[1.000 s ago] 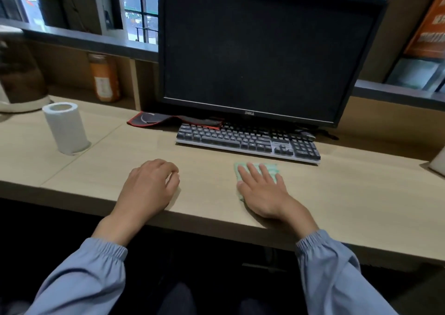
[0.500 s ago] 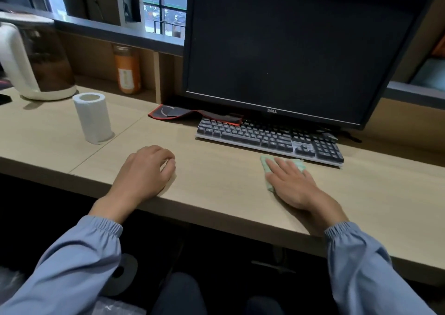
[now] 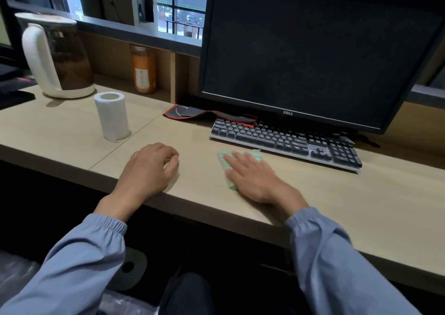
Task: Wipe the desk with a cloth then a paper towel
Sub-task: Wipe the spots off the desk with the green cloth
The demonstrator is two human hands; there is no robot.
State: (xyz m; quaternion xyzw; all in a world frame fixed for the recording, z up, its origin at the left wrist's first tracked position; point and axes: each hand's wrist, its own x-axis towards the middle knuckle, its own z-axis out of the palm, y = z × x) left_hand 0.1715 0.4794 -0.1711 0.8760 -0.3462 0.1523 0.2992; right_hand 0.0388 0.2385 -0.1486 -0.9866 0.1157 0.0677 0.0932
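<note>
Right hand (image 3: pixel 250 177) slid left along keyboard (image 3: pixel 284 141), flat fingers (image 3: pixel 237 157) pressing cloth (image 3: pixel 223 161) beneath; left hand (image 3: pixel 149 167) loosely curled

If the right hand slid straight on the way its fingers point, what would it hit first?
Most likely the left end of the keyboard. The right hand lies flat on the green cloth, fingers aimed forward and slightly left; it might just miss that corner and reach the red-edged mat behind.

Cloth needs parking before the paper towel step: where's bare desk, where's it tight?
Bare: desk right of the right hand, in front of the keyboard; between paper towel roll and left hand; in front of the kettle. Tight: below the monitor, with mouse pad and keyboard.
</note>
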